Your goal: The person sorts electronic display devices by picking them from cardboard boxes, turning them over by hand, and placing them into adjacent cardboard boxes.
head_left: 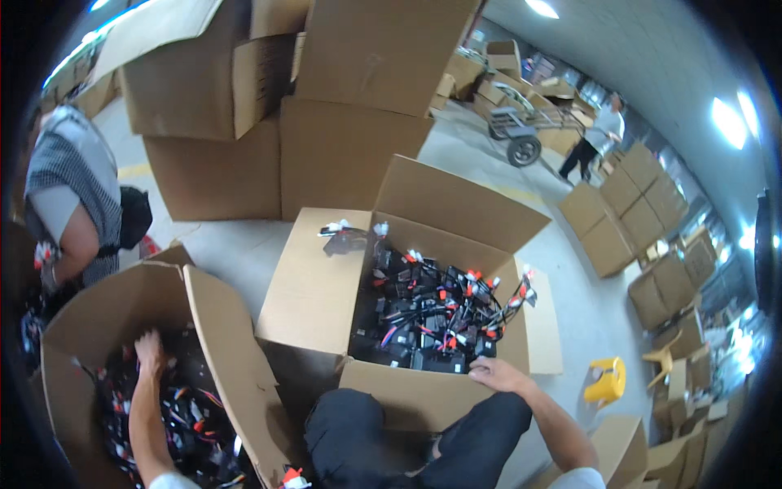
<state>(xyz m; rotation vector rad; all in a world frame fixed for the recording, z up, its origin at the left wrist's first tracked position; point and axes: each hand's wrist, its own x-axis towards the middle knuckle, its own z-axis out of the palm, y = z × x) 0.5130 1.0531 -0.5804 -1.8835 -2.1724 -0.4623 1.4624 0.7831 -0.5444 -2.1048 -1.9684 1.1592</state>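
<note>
My left hand (149,349) reaches deep into the open cardboard box on the left, among black modules with coloured wires (191,411). Its fingers are blurred, so what they touch is unclear. In front of me stands a second open cardboard box (318,281), filled with rows of black modules (428,326) with wire leads and red and white connectors. My right hand (498,375) is at that box's near right corner, fingers curled over the rim beside the modules. One clear-wrapped piece with white connectors (346,236) lies on its left flap.
Large cardboard boxes (350,155) are stacked beyond. Another person (73,187) bends over at the left. A yellow stool (604,381) stands on the floor to the right, near more boxes (635,204). Farther back, a person (599,138) handles a wheeled cart (521,134).
</note>
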